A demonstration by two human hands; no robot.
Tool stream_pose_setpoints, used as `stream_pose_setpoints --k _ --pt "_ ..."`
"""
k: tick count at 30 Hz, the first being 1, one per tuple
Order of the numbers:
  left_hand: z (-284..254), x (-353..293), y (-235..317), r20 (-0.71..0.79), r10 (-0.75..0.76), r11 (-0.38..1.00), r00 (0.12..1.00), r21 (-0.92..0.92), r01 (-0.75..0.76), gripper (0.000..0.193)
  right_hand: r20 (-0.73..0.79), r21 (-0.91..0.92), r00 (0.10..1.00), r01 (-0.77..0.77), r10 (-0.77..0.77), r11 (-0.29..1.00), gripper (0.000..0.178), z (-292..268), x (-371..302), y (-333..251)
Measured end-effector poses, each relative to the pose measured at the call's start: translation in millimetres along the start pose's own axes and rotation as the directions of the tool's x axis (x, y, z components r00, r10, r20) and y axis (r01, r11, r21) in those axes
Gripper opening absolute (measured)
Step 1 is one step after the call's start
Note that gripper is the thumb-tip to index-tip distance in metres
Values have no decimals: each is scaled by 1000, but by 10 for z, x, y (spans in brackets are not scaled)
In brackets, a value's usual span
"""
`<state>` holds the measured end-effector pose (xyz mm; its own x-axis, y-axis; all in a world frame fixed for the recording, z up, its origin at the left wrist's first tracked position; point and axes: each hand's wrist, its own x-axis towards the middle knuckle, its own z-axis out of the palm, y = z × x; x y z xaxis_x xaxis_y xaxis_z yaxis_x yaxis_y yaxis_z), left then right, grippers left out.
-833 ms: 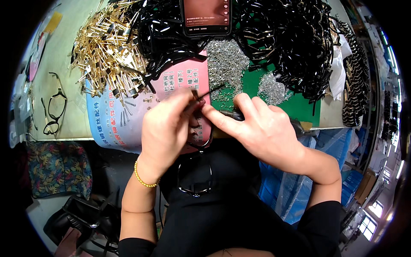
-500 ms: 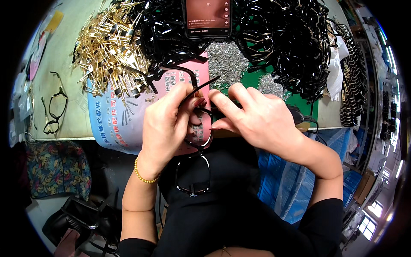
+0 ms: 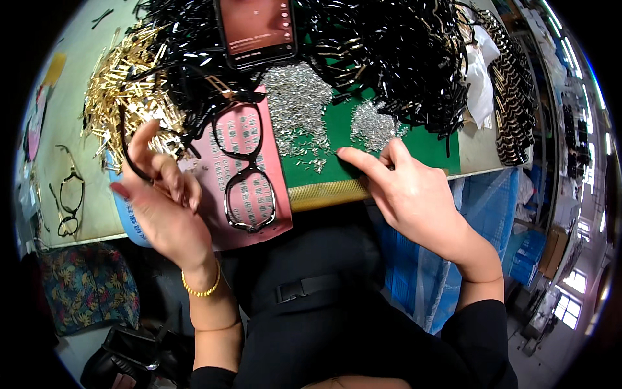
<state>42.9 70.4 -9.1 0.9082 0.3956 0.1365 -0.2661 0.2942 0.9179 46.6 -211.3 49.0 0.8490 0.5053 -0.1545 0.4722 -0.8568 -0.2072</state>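
Observation:
A pair of black glasses (image 3: 245,163) lies over the pink sheet (image 3: 280,214), its two lenses one above the other. To its left is my left hand (image 3: 170,211), blurred, its fingers loosely spread. A dark curved strip like a temple arm (image 3: 124,133) passes close to those fingers; I cannot tell if they touch it. My right hand (image 3: 411,194) hovers at the front of the green mat (image 3: 340,126), forefinger stretched out, nothing visible in it. The fingertip is near a pile of small silver metal pieces (image 3: 295,97), screw-like. A smaller silver pile (image 3: 374,123) lies behind this hand.
Heaps of gold temple pieces (image 3: 126,91) and black temple arms (image 3: 402,58) fill the back. A phone (image 3: 256,32) stands between them. Other glasses (image 3: 70,194) lie far left. A yellow mesh strip (image 3: 327,193) edges the table. Blue crates (image 3: 414,272) stand below right.
The black glasses, held between both hands before, now lie on the sheet. My left hand has moved left and loosened; my right has drawn away from the glasses. The view has shifted.

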Motion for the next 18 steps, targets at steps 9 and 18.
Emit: stream_pose_setpoints --k 9,18 --pt "-570 -493 -68 102 281 691 954 669 -275 19 23 7 1000 2 -2 1000 59 24 54 9" --pt "-558 -656 97 568 322 302 758 697 -650 17 36 -25 997 62 -61 998 59 4 58 40"
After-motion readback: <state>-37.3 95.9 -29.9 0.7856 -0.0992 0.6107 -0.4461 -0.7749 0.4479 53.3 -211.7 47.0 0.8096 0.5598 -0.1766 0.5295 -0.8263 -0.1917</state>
